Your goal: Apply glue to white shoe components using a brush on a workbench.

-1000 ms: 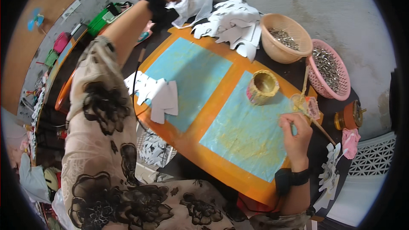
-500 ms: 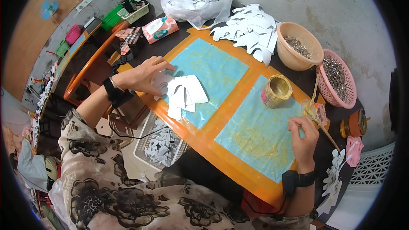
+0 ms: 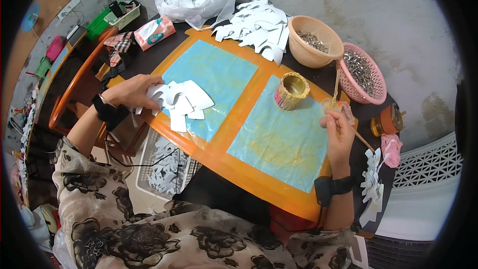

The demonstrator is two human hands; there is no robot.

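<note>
Cutouts (image 3: pixel 186 97) in white are lying in an overlapping pile just right of a person's left hand (image 3: pixel 134 92), covering part of a blue sheet (image 3: pixel 219 65). The left hand is touching the pile's left edge, thumb and fingers spreading apart around it, though whether they are pinching any piece is impossible to tell. Well to its right, the right hand (image 3: pixel 338 132) is hanging beside a second blue sheet (image 3: pixel 279 134), its fingers curling inward with the tips drawing together; whether they are gripping anything is not showing clearly. Both sheets are lying on an orange mat (image 3: pixel 241 99). A yellow-smeared tub (image 3: pixel 284 100) is standing beyond and left of the right hand, while a beige basket (image 3: pixel 311 57) and a pink basket (image 3: pixel 356 89), both holding small metal pieces, are sitting farther beyond. An amber jar (image 3: pixel 382 125) is resting to that hand's right. Beyond the left hand, a tissue pack (image 3: pixel 155 33) is lying near a bulging plastic bag (image 3: pixel 196 0).
</note>
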